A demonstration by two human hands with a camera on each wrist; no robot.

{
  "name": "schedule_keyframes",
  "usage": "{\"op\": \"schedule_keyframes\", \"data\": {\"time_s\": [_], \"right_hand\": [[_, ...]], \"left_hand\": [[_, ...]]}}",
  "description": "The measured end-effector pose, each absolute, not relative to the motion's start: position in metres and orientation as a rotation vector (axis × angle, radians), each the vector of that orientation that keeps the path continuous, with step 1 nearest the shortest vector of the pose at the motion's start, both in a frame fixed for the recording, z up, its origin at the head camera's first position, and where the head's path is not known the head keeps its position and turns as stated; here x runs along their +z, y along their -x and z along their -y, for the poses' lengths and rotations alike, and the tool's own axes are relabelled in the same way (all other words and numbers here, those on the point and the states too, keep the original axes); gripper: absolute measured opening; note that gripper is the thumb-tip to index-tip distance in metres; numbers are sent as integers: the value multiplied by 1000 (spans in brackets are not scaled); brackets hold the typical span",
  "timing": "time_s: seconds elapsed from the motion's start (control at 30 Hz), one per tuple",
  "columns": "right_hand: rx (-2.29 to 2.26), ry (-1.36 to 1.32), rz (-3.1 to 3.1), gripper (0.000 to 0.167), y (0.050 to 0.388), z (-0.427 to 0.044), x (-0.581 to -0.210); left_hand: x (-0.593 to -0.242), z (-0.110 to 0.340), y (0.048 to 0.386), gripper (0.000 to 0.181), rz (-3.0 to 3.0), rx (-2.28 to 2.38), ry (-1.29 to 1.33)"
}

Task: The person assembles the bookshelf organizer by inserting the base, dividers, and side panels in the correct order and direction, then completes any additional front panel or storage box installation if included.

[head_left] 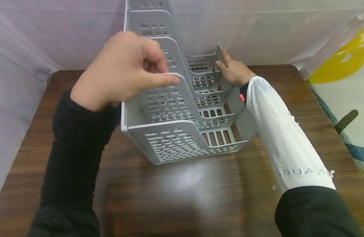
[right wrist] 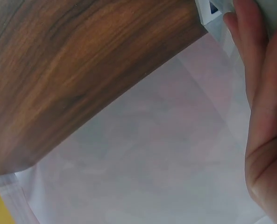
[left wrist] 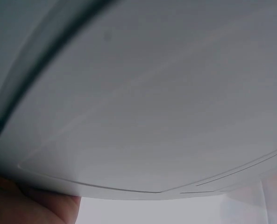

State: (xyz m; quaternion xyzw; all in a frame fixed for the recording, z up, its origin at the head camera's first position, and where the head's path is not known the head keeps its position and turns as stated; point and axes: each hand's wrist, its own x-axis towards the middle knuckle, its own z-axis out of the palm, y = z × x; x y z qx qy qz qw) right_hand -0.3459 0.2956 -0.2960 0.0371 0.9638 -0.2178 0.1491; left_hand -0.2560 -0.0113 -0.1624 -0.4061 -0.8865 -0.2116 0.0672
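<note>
A grey plastic file organizer (head_left: 170,141) with perforated, stepped dividers stands on the wooden table. My left hand (head_left: 122,67) reaches over its tall left side, the thumb and curled index finger gripping a divider's top edge. In the left wrist view, the organizer's smooth side panel (left wrist: 152,126) fills most of the picture, and part of the left hand (left wrist: 35,205) shows at the lower left. My right hand (head_left: 233,70) holds the low right wall near the back corner, thumb on the inner side. The right wrist view shows that hand (right wrist: 269,116) along the right edge; its fingertips are partly hidden.
The brown wooden table (head_left: 146,204) extends around the organizer. A whitish sheet (head_left: 244,29) hangs right behind the table's back edge. At the right, a yellow shape (head_left: 341,62) is printed on a light surface beside the table.
</note>
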Motion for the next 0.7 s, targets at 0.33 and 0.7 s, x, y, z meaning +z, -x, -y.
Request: {"op": "schedule_keyframes", "data": {"time_s": [0.33,0.7], "right_hand": [[-701,-180,-2759,65,341,-290,-301],[-699,-133,-2757,66,340,-287,-305]], "left_hand": [[-159,14,251,33,2700,-654,1173],[-158,19,245,33,2706,-678,1153]]}}
